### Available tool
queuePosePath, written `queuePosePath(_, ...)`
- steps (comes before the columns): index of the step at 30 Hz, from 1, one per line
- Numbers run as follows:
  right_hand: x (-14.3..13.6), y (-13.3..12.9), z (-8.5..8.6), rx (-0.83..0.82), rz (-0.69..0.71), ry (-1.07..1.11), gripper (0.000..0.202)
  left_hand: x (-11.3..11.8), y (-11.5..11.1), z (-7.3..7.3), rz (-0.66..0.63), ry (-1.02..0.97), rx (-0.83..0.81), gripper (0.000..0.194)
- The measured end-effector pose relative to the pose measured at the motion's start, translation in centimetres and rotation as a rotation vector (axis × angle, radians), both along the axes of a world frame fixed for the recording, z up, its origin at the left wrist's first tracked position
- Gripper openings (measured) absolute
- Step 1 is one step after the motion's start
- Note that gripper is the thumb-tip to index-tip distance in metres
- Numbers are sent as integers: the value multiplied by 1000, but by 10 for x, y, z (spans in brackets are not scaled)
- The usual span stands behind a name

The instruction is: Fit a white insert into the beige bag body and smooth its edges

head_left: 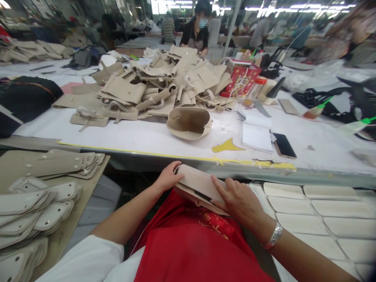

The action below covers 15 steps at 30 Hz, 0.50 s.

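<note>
Close to my lap, over the red apron (pixel 188 243), I hold a beige leather bag piece (pixel 198 178) with both hands. A pale panel faces up on it, and a dark slot and a small metal fitting show along its near edge. My left hand (pixel 169 177) grips its left end, thumb on top and fingers partly hidden. Across the right end lies my right hand (pixel 239 197), fingers over the top and thumb at the near side. On the table beyond, an open beige bag body (pixel 190 123) rests on its side.
A heap of beige bag parts (pixel 179 78) covers the table's middle. To the right are a notebook (pixel 257 137), a phone (pixel 284 145) and a red bag (pixel 242 78). Stacked leather pieces (pixel 44 199) lie at left, pale panels (pixel 320 213) at right. A masked person (pixel 196 27) stands opposite.
</note>
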State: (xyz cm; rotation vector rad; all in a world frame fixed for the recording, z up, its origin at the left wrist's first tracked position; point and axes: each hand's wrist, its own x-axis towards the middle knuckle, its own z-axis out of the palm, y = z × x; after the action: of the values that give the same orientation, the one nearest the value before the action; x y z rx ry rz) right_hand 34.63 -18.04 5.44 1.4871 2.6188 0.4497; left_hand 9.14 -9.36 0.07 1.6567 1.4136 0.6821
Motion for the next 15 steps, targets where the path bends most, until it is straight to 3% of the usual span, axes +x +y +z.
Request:
queuePosePath(10, -8, 6, 0, -184, 58, -22, 73, -8, 4, -2, -148, 88, -35, 67)
queuePosePath(12, -14, 9, 1, -232, -13, -42, 73, -7, 3, 0, -174, 184, 38, 66)
queuePosePath(15, -24, 13, 1, -298, -121, -48, 73, 2, -5, 12, -193, 371, 302, 54)
